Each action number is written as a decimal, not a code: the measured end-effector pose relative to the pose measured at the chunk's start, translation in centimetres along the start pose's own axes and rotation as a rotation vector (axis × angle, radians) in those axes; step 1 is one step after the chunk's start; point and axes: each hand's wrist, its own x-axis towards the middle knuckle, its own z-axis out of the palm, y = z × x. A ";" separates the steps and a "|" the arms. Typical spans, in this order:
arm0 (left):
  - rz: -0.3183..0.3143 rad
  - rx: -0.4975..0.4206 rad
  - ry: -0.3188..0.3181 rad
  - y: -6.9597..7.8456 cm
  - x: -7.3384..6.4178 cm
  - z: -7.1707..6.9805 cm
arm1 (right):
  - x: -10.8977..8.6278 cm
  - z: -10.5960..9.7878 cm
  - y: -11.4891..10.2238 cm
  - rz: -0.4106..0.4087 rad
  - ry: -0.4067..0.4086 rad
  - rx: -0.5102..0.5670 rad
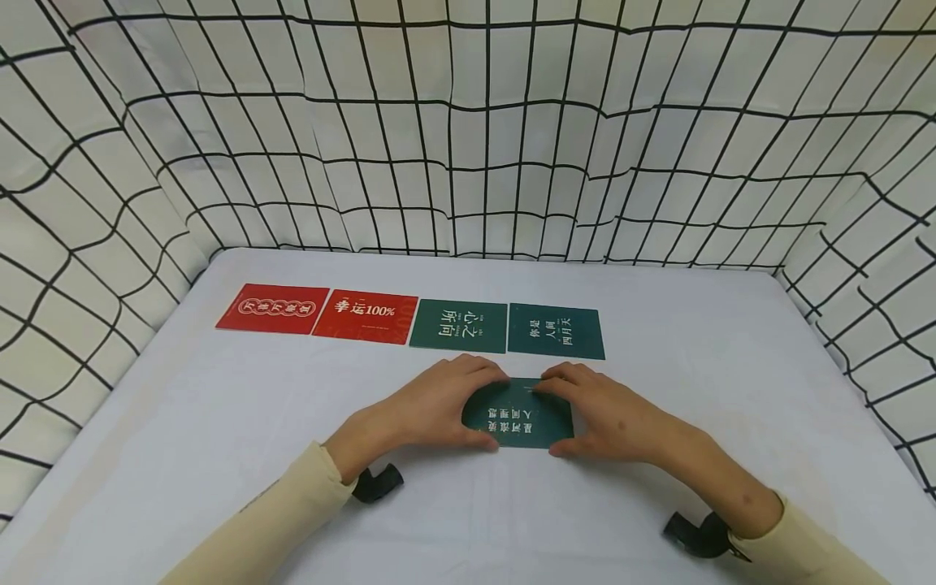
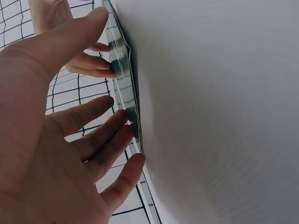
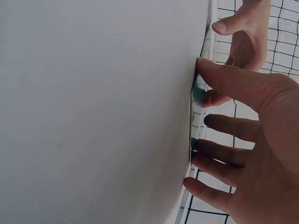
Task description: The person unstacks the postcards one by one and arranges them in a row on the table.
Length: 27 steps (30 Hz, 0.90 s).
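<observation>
1. While our left hand (image 1: 446, 406) spans the left end of the nearer green card (image 1: 517, 414), its fingers are spread and its thumb stands apart at the near side; we cannot tell how hard it presses.
2. Our right hand (image 1: 610, 414) frames the other end, fingers likewise spread, the index over the card's face and the thumb by its near right corner.
3. Between both hands, the card sits around the middle of the white surface (image 1: 468, 520); we cannot tell whether it rests fully flat.
4. We judge it light, thin and stiff yet easy to crease, perhaps slick on its printed face. We would take it by the short ends or corners, leaving the middle unbent.
5. Toward the far edge, we see a row: left red card (image 1: 274, 309), right red card (image 1: 366, 317), left green card (image 1: 458, 325) and right green card (image 1: 557, 331), beginning near the far left corner.
6. We see no container; the row lies directly on the surface, and black mesh (image 1: 487, 106) stands past its edges.
</observation>
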 end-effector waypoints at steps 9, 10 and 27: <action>-0.011 0.013 0.000 -0.1 -0.6 -0.2 | -0.1 0.1 0.0 -0.008 0.017 -0.022; -0.012 0.017 0.002 -0.1 -0.7 -0.1 | -0.1 0.1 0.0 -0.012 0.020 -0.026; -0.032 0.012 0.000 -0.3 -0.9 -0.3 | -0.4 -0.4 0.2 -0.005 0.021 0.021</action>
